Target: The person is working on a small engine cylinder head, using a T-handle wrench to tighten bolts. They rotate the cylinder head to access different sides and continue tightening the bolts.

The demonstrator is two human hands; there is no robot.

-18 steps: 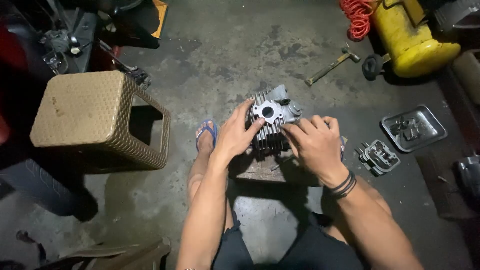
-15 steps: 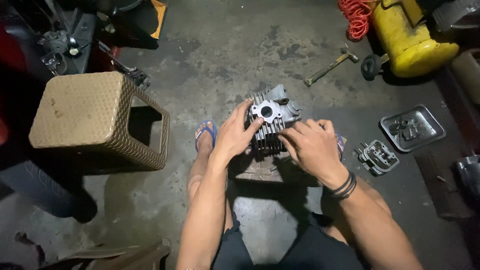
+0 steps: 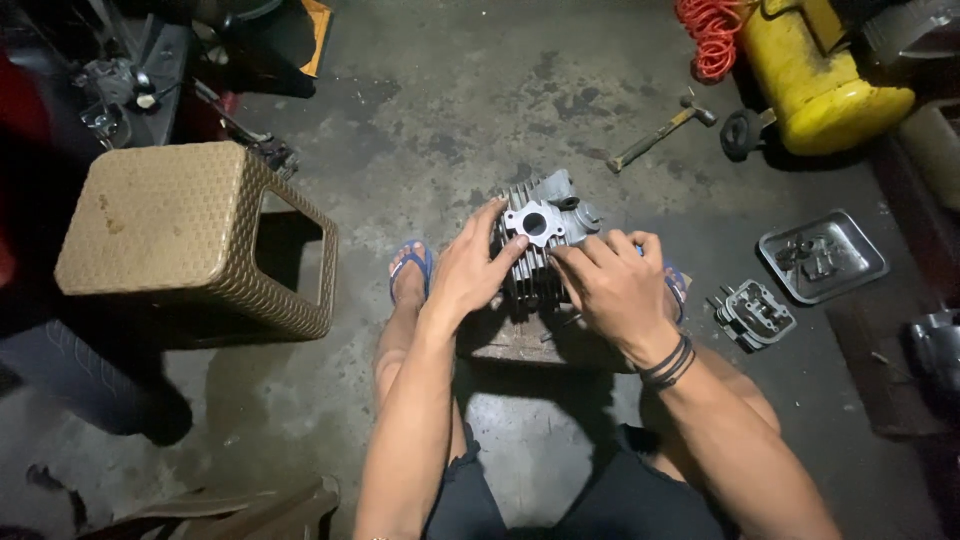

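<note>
- While the finned engine cylinder (image 3: pixel 535 250) stands on a low wooden block (image 3: pixel 520 345) between the person's feet, both hands close on it from either side; the block lifts it off the dirty concrete floor (image 3: pixel 450 110) to a height the seated person can reach.
- Left hand (image 3: pixel 470 275): palm pressed to the fins, fingers spread and wrapped round the left side, thumb up near the flange (it looks like a steadying grip, so the casting does not tip).
- Right hand (image 3: pixel 615 290): fingers curled over the right side of the cylinder, fingertips at the edge of the flange with its round port; whether they pinch some small part there I cannot tell.
- Just to the right lies a cylinder head (image 3: pixel 755 315) on the floor, and beyond it a metal tray (image 3: pixel 855 235) holding small parts, probably kept there so nothing rolls away.
- Further back lie a hammer (image 3: pixel 660 135), a yellow tank (image 3: pixel 820 80) and an orange coiled hose (image 3: pixel 712 35), well apart from the hands.
- A woven plastic stool (image 3: pixel 190 235) stands to the left, untouched.
</note>
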